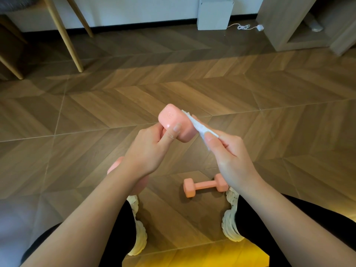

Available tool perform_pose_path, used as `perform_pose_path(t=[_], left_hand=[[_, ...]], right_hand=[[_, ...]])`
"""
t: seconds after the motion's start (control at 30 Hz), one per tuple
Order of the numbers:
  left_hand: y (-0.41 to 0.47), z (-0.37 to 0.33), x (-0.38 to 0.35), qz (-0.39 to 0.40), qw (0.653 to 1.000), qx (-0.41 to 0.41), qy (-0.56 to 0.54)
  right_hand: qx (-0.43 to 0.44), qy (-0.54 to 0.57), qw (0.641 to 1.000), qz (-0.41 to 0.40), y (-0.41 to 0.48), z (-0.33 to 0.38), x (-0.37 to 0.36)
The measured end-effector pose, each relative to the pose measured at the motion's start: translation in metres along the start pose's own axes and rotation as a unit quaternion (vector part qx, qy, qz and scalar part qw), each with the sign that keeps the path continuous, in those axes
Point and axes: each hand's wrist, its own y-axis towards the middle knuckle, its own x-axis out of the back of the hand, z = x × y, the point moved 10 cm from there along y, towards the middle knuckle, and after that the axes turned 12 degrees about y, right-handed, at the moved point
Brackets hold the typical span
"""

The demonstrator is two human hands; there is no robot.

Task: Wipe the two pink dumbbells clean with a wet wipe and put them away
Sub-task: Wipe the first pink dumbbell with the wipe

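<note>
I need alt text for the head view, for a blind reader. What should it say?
A person's left hand grips a pink dumbbell while the right hand pinches a white wet wipe against its upper end. A second pink dumbbell lies on the wooden floor by the person's shoes.

pink dumbbells (174,120) (206,185) — 2 | wet wipe (200,128) — 1 | hands (148,149) (229,157) 2 | shoes (138,237) (230,224) 2 | white box (213,13) 1

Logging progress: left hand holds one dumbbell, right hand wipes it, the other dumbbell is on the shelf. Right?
No. The head view shows the other dumbbell lying on the floor between the shoes. The left hand does hold one dumbbell, and the right hand wipes it with a wet wipe.
</note>
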Motion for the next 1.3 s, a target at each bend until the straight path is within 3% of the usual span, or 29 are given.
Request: perform_pose_path(t=[0.53,0.63,0.73,0.9,1.1,1.23,1.3], left_hand=[[-0.001,-0.006,-0.010,0.011,0.997,-0.045,0.059],[-0.004,-0.011,-0.016,0.031,0.987,-0.084,0.132],[-0.006,-0.017,-0.023,0.052,0.965,-0.127,0.223],[-0.012,-0.027,-0.029,0.059,0.923,-0.206,0.319],[-0.011,-0.025,-0.023,0.000,0.899,-0.217,0.381],[-0.019,-0.035,-0.004,-0.115,0.914,-0.217,0.323],[-0.025,-0.031,0.009,-0.157,0.939,-0.185,0.245]], right_hand=[[-0.018,0.006,1.000,0.024,0.006,-0.010,-0.001],[-0.129,0.000,0.992,0.006,0.014,-0.037,0.004],[-0.276,0.147,0.949,0.032,0.007,-0.064,-0.006],[-0.336,0.148,0.918,0.153,-0.012,-0.074,-0.022],[-0.373,0.184,0.909,0.020,-0.011,-0.096,-0.014],[-0.414,0.225,0.881,-0.043,-0.018,-0.106,-0.012],[-0.405,0.248,0.877,-0.071,-0.015,-0.103,-0.005]])
